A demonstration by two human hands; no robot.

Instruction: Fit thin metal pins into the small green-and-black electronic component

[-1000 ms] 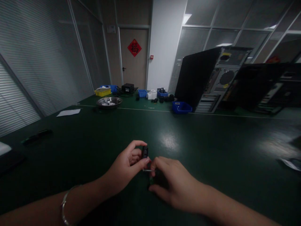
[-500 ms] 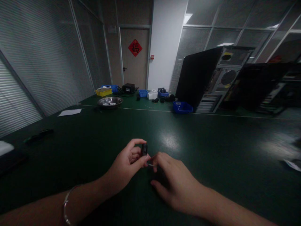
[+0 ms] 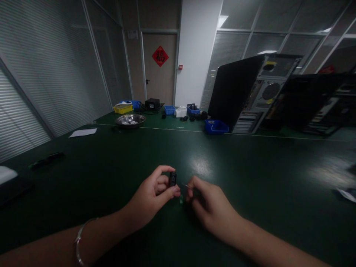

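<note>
My left hand (image 3: 155,194) pinches a small black ribbed part (image 3: 172,179) between thumb and index finger, holding it upright over the green table. To the right of it, my right hand (image 3: 213,202) is closed around a thin metal-tipped tool (image 3: 186,186). Only the tool's slim tip shows; the rest is hidden by the fingers, so its exact kind is unclear. The tip points left toward the black part, with a small gap between them. A small greenish glint (image 3: 181,199) shows just below the left fingertips, too blurred to name.
A metal bowl (image 3: 130,121) and a sheet of paper (image 3: 82,132) lie at the back left. A blue tray (image 3: 216,127) sits before a large computer tower (image 3: 236,89). Dark pieces (image 3: 46,160) lie on the left. Trays line the far table (image 3: 155,122).
My right hand has drawn away to the right from my left fingertips and curled more tightly, its tool tip now apart from the black part. The left hand has shifted slightly right.
</note>
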